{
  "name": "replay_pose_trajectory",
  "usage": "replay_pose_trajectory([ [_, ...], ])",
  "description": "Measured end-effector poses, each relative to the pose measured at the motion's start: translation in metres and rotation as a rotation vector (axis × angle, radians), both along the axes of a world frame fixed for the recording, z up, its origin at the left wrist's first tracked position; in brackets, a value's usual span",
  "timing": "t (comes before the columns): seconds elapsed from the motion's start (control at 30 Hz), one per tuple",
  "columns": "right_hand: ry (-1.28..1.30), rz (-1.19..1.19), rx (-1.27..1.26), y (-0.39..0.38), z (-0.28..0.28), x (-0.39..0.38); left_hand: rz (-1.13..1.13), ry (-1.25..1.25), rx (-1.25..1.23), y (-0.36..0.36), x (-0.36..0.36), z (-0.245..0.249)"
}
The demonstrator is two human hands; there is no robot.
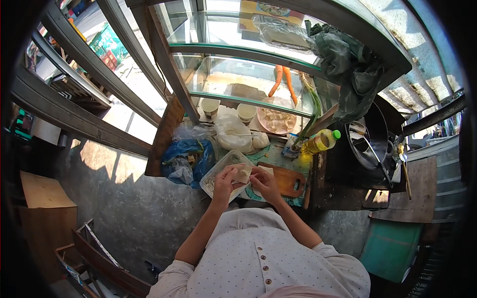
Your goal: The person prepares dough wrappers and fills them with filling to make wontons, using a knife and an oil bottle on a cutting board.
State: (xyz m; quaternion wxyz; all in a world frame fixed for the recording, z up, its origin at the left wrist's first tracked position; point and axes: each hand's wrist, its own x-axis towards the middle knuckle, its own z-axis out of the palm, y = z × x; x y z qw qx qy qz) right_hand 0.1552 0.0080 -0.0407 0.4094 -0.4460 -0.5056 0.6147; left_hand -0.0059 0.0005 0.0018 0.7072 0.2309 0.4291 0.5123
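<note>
— So, where are the hands?

— Both are raised in front of the chest, over the near edge of the counter. The left hand and right hand meet on a pale dough wrapper, with the fingers of each closed on it from its own side.

— And what lies under them?

— The wrapper hangs above the gap where the clear tray and the wooden cutting board sit side by side. The tray is angled, and its near end reaches the front edge of the counter. The board's handle end points right.

— Is there any free surface?

— Very little. A blue plastic bag crowds the tray's left side, and a white bag sits just behind it. An oil bottle lies tilted behind the board's far right corner. Further back are two cups and a plate of dumplings, tight under the glass case, which has carrots inside.

— And to the sides?

— To the right, past the counter's edge, a pan fills a dark shelf. To the left, the counter ends at a wooden plank, and beyond that is bare grey floor.
</note>
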Motion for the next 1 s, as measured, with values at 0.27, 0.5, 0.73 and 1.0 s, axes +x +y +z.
replay_pose_trajectory([
  [0.27, 0.086, -0.032, 0.061, -0.004, -0.007, -0.001, -0.044, 0.015, -0.075, -0.002, 0.007, -0.012],
  [0.5, -0.122, -0.085, 0.118, -0.008, 0.015, -0.008, -0.09, 0.19, 0.033, -0.003, 0.007, -0.007],
  [0.73, 0.162, -0.244, -0.024, -0.014, 0.01, -0.019, -0.153, -0.074, -0.078, -0.003, 0.002, 0.004],
  [1.0, 0.365, -0.435, -0.073, -0.001, 0.031, -0.021, 0.057, -0.015, 0.142, -0.008, 0.02, 0.007],
])
